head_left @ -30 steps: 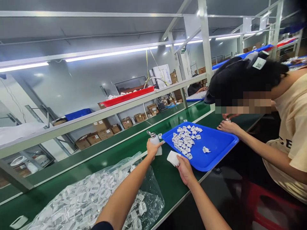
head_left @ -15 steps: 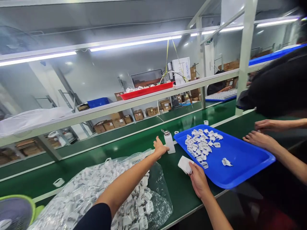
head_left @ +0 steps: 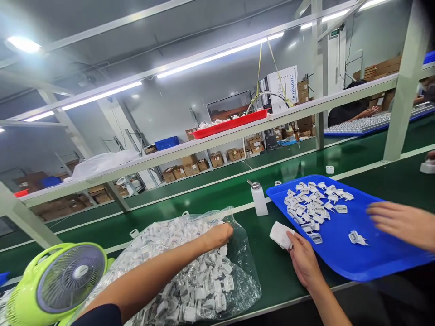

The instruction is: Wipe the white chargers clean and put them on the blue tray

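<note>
Behind the table [head_left: 274,274], "ULTRASONIC" was printed on a sign [head_left: 284,86]; cloth [head_left: 280,234] was clamped by right-hand fingers [head_left: 298,246]; the left hand's [head_left: 219,236] couldn't be judged.

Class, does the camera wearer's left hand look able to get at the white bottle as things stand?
Probably yes: the left hand is at the bag, and only the bag's loose edge seems to lie between hand and white bottle.

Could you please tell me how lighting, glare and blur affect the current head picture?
In the head view, an overhead lamp flares into haze and glints dot the clear plastic bag; same view, the co-worker's hand at the blue tray is motion-blurred, while the right hand and folded white cloth look sharper.
</note>
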Available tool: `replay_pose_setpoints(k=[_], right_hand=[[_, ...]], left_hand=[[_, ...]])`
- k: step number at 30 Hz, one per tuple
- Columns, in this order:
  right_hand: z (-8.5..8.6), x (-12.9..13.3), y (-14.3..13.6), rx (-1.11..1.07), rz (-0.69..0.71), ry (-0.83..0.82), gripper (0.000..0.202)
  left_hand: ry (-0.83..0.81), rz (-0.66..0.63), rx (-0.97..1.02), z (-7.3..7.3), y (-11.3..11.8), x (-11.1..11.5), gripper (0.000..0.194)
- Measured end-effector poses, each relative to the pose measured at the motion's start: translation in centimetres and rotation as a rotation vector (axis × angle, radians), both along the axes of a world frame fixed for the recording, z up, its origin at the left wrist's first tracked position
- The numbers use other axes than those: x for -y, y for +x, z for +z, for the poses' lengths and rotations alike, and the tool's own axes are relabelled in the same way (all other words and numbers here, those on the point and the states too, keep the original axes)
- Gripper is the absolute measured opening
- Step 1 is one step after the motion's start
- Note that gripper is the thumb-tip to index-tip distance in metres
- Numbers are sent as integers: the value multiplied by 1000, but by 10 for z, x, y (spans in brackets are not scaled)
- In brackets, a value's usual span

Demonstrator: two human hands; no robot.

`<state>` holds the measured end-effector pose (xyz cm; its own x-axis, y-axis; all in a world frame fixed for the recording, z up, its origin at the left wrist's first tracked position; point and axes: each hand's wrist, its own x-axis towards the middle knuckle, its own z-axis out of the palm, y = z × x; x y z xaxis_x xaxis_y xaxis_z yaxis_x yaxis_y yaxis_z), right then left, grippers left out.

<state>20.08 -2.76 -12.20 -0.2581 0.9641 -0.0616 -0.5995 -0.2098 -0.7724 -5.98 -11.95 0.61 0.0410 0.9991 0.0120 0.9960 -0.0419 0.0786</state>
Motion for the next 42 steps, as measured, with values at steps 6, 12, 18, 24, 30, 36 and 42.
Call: replay_pose_setpoints(k=[6,12,18,24,30,36,42], right_hand=[[5,4,2,34,27,49,20],[8,5,3,139,40,139,29],[3,3,4,317,-22,241,31],[15,16,4,643,-144,453,34],[32,41,17,940,-267,682,31],[29,84,34,1179,-361,712,36],[21,97,27,1221,-212,1020,56]], left_hand=[[19,-128,-108,18,69,32,24],[89,-230,-18,-19,142,60,35],[224,-109,259,-55,141,66,42],[349,308,608,-85,138,75,39],[349,263,668,-101,142,61,29],[293,209,741,-105,132,60,34],[217,159,777,-101,121,64,48]])
